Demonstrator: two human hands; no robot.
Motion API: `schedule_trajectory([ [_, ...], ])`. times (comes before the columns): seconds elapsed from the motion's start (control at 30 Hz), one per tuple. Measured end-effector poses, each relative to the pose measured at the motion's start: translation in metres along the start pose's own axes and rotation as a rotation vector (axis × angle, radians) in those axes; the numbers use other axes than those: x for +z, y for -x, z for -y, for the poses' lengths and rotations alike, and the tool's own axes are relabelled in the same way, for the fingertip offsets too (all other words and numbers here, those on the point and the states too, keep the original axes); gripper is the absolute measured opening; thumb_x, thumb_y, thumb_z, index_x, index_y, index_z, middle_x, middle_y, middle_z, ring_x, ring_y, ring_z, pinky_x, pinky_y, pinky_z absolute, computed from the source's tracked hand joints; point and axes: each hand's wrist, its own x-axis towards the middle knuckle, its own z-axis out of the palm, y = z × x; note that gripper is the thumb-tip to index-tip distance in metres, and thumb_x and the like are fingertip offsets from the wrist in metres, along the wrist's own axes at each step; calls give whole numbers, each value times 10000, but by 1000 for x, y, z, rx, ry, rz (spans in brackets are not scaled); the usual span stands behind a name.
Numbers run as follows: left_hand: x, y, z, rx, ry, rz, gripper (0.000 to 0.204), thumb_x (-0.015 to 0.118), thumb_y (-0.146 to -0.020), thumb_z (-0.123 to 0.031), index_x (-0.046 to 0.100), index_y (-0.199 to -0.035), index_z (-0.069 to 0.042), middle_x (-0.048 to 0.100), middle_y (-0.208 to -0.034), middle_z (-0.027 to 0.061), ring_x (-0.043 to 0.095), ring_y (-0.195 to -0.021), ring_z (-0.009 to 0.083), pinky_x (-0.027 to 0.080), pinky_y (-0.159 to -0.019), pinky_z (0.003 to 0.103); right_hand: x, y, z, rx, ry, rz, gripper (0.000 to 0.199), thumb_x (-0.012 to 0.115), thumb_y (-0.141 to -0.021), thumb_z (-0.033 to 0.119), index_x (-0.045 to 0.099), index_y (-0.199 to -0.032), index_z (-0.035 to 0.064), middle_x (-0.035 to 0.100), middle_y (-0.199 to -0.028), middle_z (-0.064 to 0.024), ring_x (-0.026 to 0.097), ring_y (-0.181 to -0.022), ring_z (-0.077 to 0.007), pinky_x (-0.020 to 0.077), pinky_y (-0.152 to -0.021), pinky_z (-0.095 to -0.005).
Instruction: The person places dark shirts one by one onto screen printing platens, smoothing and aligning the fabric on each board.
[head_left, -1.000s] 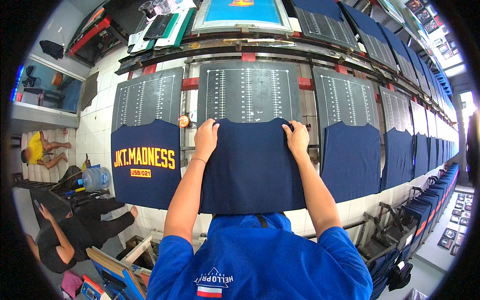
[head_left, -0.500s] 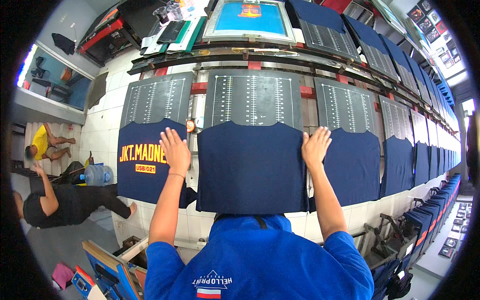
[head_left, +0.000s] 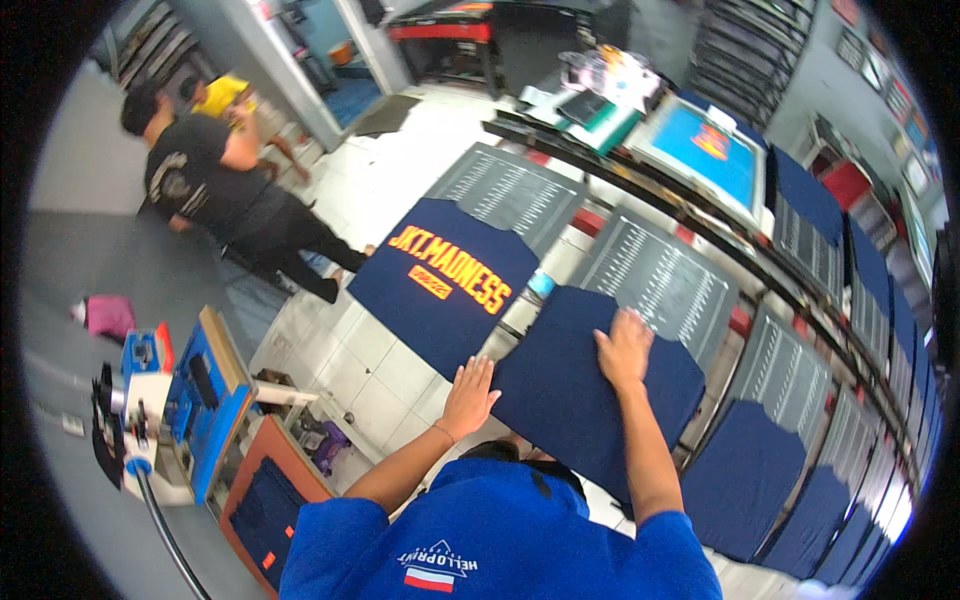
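Note:
A plain navy T-shirt (head_left: 572, 390) is spread over a grey printing board (head_left: 655, 275) marked with white scales, directly in front of me. My right hand (head_left: 626, 350) lies on the upper part of this shirt, fingers stretched out. At the shirt's left edge is my left hand (head_left: 468, 400), its fingers extended; whether it touches the fabric I cannot tell. Farther left, a second navy T-shirt (head_left: 400, 310) with orange-yellow lettering covers the lower part of another grey board (head_left: 510, 190). Neither hand grips anything.
More boards with navy shirts (head_left: 745, 475) run off to the right. Behind them passes a long dark rail (head_left: 690, 220), with a blue-meshed screen frame (head_left: 700, 155) beyond. A person in black (head_left: 225, 170) is at the left; a press-like machine (head_left: 195, 400) stands lower left.
My view has swung left, bringing the lettered shirt and left side of the room further in. My right hand has gone from the plain shirt's right edge onto its upper part; my left hand sits lower.

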Motion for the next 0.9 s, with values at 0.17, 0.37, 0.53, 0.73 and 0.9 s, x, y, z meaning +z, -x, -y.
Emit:
schedule_trajectory([
  [0.17,-33,43,46,-210,160,-245,559,531,-991,-273,426,-1428,59,405,-1502,261,356,-1406,441,277,-1165,513,-23,83,-121,463,273,98,735,500,-995,457,326,-1498,-50,319,-1573,-236,270,-1469,-395,205,-1175,-572],
  [0.37,-51,-2,169,-393,136,-515,505,568,-976,-257,487,-1377,40,442,-1465,265,421,-1343,434,316,-1139,504,3,56,-81,614,412,188,783,342,-1033,554,274,-1526,-51,248,-1611,-224,208,-1496,-407,185,-1172,-620],
  [0.53,-69,-85,304,-480,184,-638,481,622,-942,-239,527,-1322,40,505,-1397,266,477,-1291,424,370,-1106,478,52,-23,84,232,161,238,752,433,-1022,478,271,-1526,-56,229,-1615,-235,163,-1503,-429,146,-1193,-598],
  [0.73,-45,-108,468,-624,1137,-58,819,293,-1012,-665,498,-1417,17,504,-1465,157,448,-1365,270,303,-1163,391,72,-61,309,-43,-402,-13,580,567,-997,244,398,-1443,-87,414,-1500,-285,368,-1415,-441,283,-1170,-493],
  [0.9,-42,-51,506,-548,1546,542,906,329,-972,-723,452,-1449,37,489,-1487,115,426,-1385,232,330,-1159,368,76,-63,426,153,-991,719,271,564,-1005,169,634,-1163,-40,703,-1006,-107,658,-867,-167,527,-760,-303],
])
